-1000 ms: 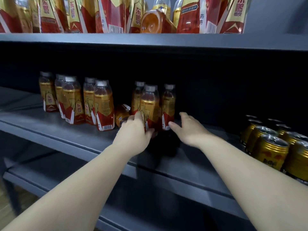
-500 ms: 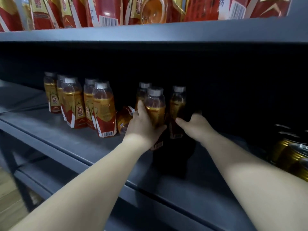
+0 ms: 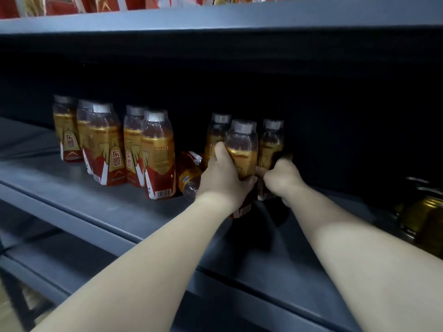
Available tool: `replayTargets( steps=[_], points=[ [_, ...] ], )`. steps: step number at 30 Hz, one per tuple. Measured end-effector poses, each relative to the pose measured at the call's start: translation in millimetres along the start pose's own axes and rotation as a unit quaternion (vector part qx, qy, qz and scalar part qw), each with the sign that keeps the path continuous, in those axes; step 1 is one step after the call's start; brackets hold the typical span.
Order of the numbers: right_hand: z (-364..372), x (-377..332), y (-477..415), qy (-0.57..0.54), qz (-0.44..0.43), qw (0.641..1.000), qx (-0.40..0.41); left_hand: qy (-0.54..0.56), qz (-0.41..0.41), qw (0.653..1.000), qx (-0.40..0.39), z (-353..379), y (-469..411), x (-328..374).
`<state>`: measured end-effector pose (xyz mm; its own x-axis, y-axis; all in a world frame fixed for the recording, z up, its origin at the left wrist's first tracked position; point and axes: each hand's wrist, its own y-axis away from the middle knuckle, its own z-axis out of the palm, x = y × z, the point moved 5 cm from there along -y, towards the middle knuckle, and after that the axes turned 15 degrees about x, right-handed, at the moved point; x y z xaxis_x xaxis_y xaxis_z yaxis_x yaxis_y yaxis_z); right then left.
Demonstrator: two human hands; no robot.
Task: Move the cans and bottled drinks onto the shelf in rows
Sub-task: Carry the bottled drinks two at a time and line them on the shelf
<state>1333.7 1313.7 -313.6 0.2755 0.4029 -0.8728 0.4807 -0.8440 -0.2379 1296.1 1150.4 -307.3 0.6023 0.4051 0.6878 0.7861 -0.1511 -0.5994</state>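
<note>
Shelf (image 3: 100,204) half stocked: left bottles (image 3: 105,149) stand in rough rows, toppled bottle (image 3: 189,173) needs righting. Left hand (image 3: 223,180) grips front bottle (image 3: 242,149); right hand (image 3: 284,176) curls round neighbour bottle (image 3: 272,142).

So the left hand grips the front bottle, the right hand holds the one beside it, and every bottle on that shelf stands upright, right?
Not every one: the head view shows a fallen bottle on its side left of the left hand. That hand does grip the front bottle, the right hand the neighbouring bottle.

Two bare forearms (image 3: 143,259), smooth and slender, bare left grip (image 3: 221,182), bare right grip (image 3: 284,179), rounded knuckles
</note>
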Motion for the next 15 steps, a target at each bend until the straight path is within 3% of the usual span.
replayTargets(
  steps=[4,15],
  points=[
    [-5,-2,-1,0.057,-0.047,0.997,0.020,0.010,0.001,1.000,-0.004,-4,0,1],
    [-44,3,20,0.016,-0.086,0.996,0.005,-0.014,-0.004,0.999,-0.038,-1,4,-2]
  ],
)
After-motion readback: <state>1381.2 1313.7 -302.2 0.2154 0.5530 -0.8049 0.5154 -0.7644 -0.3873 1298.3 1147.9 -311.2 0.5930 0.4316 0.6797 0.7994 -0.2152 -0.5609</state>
